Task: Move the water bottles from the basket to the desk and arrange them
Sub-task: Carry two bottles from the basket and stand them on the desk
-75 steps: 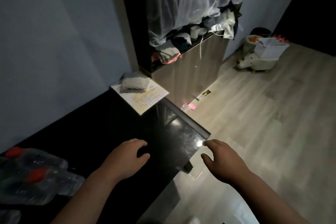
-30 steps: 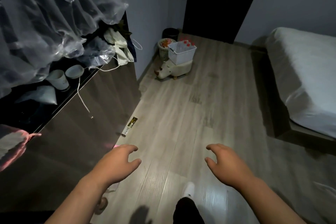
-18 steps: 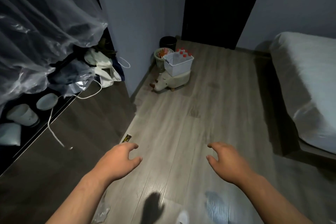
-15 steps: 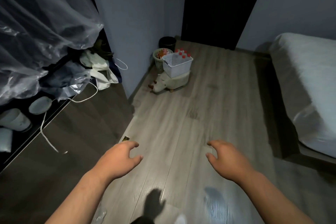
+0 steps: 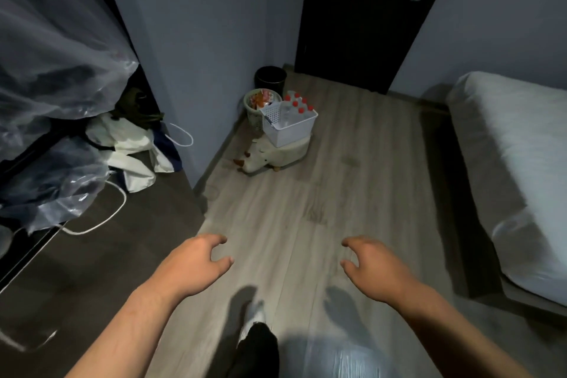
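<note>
Water bottles [image 5: 296, 104]: clear plastic with red caps, upright, bunched in the far half of the basket; about six caps show, and the bodies are mostly hidden by the basket wall.
Basket [image 5: 293, 130]: white, rectangular, with perforated walls; it sits on a cream animal-shaped stool [image 5: 273, 155] on the floor near the wall corner, well ahead of both hands.
Left hand [image 5: 196, 261]: held palm down above the floor, fingers loosely curled and a little spread, holding nothing.
Right hand [image 5: 374, 267]: the same pose, fingers loosely curled and apart, gripping nothing.
Beside the basket: a patterned bin [image 5: 254, 115] with wrappers touches its far left side; a black bin [image 5: 270, 78] stands behind that.
Open room: bare wood-look floor [image 5: 306, 209] runs from the hands to the stool.
Left edge: the corner of a dark cabinet [image 5: 107, 255], with plastic sheeting [image 5: 46, 70] and a white cord [image 5: 113, 212] on top.
Right edge: the dark frame of a bed [image 5: 506, 147].
Far end: a dark door [image 5: 362, 9].
Below: a foot [image 5: 254, 313] in a pale sock, between the forearms.
</note>
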Demonstrator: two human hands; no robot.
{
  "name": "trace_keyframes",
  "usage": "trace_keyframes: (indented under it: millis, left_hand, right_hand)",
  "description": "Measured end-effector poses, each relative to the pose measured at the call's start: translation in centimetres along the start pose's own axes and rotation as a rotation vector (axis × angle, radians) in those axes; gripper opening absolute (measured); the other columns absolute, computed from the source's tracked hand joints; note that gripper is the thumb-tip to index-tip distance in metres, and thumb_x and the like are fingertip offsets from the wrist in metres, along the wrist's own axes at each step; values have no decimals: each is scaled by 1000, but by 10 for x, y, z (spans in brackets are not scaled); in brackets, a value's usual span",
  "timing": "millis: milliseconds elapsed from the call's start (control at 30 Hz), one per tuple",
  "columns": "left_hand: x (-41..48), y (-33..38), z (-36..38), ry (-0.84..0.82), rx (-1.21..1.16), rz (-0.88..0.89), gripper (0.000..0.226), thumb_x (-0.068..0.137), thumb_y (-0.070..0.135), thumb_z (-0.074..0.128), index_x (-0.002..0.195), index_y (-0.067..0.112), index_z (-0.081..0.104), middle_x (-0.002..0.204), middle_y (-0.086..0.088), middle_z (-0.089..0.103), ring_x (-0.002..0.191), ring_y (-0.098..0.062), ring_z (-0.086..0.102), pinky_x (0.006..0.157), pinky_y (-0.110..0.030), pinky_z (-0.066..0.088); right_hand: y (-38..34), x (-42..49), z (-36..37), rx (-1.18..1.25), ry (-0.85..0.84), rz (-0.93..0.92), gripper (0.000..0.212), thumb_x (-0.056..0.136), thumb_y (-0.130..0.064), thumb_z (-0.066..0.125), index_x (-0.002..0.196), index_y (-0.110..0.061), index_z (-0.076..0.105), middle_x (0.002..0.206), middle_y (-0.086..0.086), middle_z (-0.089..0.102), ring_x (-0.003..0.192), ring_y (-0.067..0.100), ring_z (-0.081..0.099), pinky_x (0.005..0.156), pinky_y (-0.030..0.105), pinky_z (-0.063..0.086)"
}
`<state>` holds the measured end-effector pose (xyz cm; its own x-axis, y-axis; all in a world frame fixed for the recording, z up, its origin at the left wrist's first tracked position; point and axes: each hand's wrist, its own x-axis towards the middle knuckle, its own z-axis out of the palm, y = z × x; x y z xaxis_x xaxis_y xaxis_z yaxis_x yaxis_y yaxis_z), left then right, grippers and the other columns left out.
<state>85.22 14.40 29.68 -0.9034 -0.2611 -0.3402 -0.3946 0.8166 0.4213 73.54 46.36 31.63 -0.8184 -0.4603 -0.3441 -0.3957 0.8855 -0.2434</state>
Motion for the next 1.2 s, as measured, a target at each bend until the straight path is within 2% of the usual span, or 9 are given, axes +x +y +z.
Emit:
trace_keyframes:
  millis: [200,367,467,600,833,1033,1200]
  left_hand:
    - [88,-12,-44,4,-40,27,54,86,50,56,134,27,52,140,7,52,128,-13,48,100,-27,40]
    - [141,-22,-75,12,-8,32,56,85,54,54,136,29,51,141,10,50,129,-12,47,103,-30,40]
    - [167,-23,-88,22,-20,48,54,87,51,57,134,27,52,138,10,52,128,-10,48,102,-27,40]
    - [199,-25,-103,35,-52,35,54,86,51,58,133,28,53,133,11,56,123,-10,52,99,-27,41]
    - [262,-17,-127,36,-39,7,54,85,53,56,135,30,52,136,13,52,125,-9,50,99,-26,42]
    - [330,3,-153,16,-31,3,55,87,51,56,135,25,51,140,7,51,127,-13,49,103,-28,40]
    - [387,23,-170,-4,-57,-4,57,83,50,58,133,24,54,138,4,53,124,-14,52,102,-23,39]
  right_hand:
    - [-22,92,-46,-82,-26,21,50,95,-42,47,140,-22,46,142,-1,50,129,18,47,105,31,40]
    - [-40,149,-65,-98,-2,9,46,96,-43,47,139,-25,45,140,-2,52,126,17,50,103,31,44]
    - [-45,174,-75,-75,5,-19,44,96,-40,50,136,-24,49,133,-2,58,120,16,55,98,30,47]
    - [-48,213,-89,-38,14,-33,46,95,-39,51,137,-21,50,135,-2,57,122,16,54,99,26,45]
    - [-41,288,-107,-13,-2,-46,47,94,-42,51,137,-23,50,134,-3,57,117,14,57,96,27,46]
    - [-22,360,-133,21,-3,-40,47,94,-42,51,137,-24,48,134,-3,57,118,15,56,97,29,46]
    - [-4,411,-160,33,24,-47,47,94,-42,51,137,-24,49,134,-3,57,118,15,56,97,29,47]
